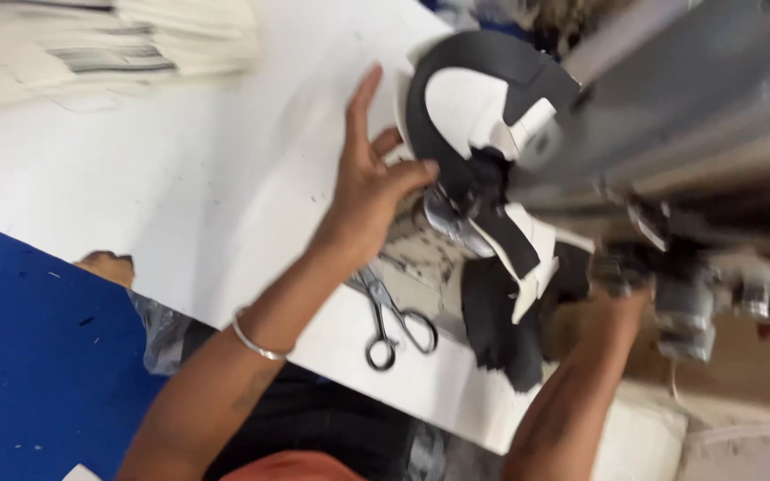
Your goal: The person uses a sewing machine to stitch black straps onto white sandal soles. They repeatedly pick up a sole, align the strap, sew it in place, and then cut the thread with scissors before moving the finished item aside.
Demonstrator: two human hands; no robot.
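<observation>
One view only, from a camera worn on the person's head. It looks steeply down and forward over both forearms, close in, and is tilted so the white tabletop [180, 178] runs diagonally. The grey sewing machine [688, 116] fills the upper right; motion blur softens detail.

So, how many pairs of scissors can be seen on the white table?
1. The scissors lie on the white table near its front edge, just right of the left hand's wrist and left of the dark fabric piece. More may be hidden under the fabric.
</observation>
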